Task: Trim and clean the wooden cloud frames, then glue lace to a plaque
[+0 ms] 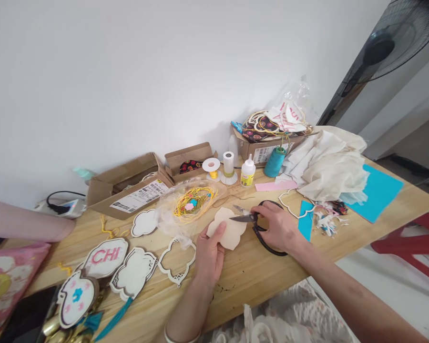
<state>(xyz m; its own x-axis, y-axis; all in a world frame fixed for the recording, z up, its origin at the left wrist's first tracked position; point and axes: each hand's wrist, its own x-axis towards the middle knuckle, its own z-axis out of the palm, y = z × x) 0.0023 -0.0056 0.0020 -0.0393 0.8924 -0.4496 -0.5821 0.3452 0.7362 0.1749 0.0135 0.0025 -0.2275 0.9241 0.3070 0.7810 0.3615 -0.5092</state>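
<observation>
My left hand pinches a cream, scallop-edged cut-out between thumb and fingers, above the table. My right hand is wrapped round the black handles of a pair of scissors. The scissor blades lie over the upper right part of the cut-out; whether they bite into its edge I cannot tell. Just left of my left hand, a pale scalloped frame lies flat. Beyond my right hand are another thin frame and a narrow blue strip.
A glue bottle, thread spools and a teal thread cone stand at the back, near cardboard boxes. White cloth is heaped at right, with scraps before it. Decorated plaques lie left; a fan stands beyond.
</observation>
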